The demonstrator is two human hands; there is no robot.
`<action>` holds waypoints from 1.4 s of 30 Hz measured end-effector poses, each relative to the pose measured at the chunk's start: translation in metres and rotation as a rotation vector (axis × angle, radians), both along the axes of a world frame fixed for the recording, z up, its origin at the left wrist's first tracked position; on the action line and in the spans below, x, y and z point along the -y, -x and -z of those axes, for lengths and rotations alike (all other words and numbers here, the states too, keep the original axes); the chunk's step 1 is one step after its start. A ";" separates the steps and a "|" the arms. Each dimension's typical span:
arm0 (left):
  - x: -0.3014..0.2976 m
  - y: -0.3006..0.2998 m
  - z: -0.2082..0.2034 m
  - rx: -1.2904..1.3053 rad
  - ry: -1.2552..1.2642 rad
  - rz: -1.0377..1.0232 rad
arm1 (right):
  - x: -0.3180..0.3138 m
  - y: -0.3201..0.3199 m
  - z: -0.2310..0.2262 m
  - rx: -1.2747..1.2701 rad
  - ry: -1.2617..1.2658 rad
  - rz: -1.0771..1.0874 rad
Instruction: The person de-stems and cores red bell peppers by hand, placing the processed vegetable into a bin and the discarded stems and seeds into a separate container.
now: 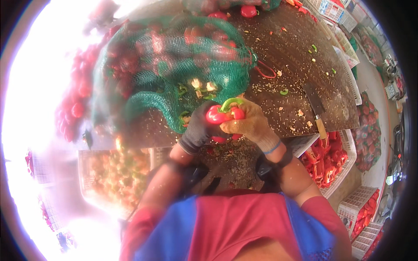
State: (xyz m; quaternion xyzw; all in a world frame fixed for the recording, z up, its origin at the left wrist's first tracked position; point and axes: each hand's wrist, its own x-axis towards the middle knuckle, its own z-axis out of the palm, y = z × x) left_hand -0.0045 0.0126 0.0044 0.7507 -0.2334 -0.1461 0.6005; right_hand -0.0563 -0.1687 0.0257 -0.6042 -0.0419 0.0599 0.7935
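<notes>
A big green net sack (174,65) of red peppers lies on the dark table's left half — bulging, its mouth open toward the person. White plastic crates (363,204) (slatted, holding red peppers) stand at the lower right. No labels, signs or screens show.

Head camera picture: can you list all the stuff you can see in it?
Red pepper: one, red with a green stem, held in both hands.
Net sack: one, green mesh, full of red peppers, on the table behind the hands.
Table: one, dark brown, strewn with seeds and green scraps.
Cleaver: one, dark blade with a wooden handle, lying on the table at right.
Crate: one, white, holding cut red pepper pieces, lower right.
Left hand: dark grey glove, gripping the pepper.
Right hand: tan glove, gripping the pepper.
</notes>
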 end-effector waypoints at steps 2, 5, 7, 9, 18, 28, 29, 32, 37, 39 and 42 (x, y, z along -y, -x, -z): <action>0.001 0.001 -0.001 -0.014 0.000 -0.016 | -0.001 -0.001 0.002 0.010 -0.015 0.011; 0.001 0.001 -0.001 0.015 0.004 -0.009 | -0.001 0.000 0.010 0.188 0.161 0.091; 0.000 0.001 -0.004 0.014 0.002 0.014 | 0.001 0.001 0.009 0.211 0.232 0.088; 0.000 0.000 -0.009 -0.022 -0.006 0.039 | 0.005 0.000 -0.001 0.084 0.189 0.004; 0.000 -0.007 0.001 0.228 -0.014 -0.083 | 0.014 -0.010 0.018 0.135 -0.197 0.039; 0.004 0.003 -0.005 -0.067 -0.020 -0.041 | 0.003 -0.003 0.012 0.713 0.592 0.338; 0.005 0.003 -0.002 -0.153 0.009 -0.021 | 0.002 -0.001 0.008 0.760 0.644 0.372; 0.004 -0.001 -0.002 -0.366 0.107 0.043 | 0.004 -0.002 0.001 0.918 0.640 0.380; 0.005 -0.003 0.000 -0.550 0.334 0.063 | 0.015 -0.003 0.016 0.151 -0.248 0.482; 0.003 -0.001 -0.004 -0.453 0.277 0.040 | 0.033 -0.014 0.023 0.075 -0.042 0.455; 0.006 -0.005 0.011 0.287 0.067 -0.111 | 0.015 -0.024 0.024 0.216 0.127 0.386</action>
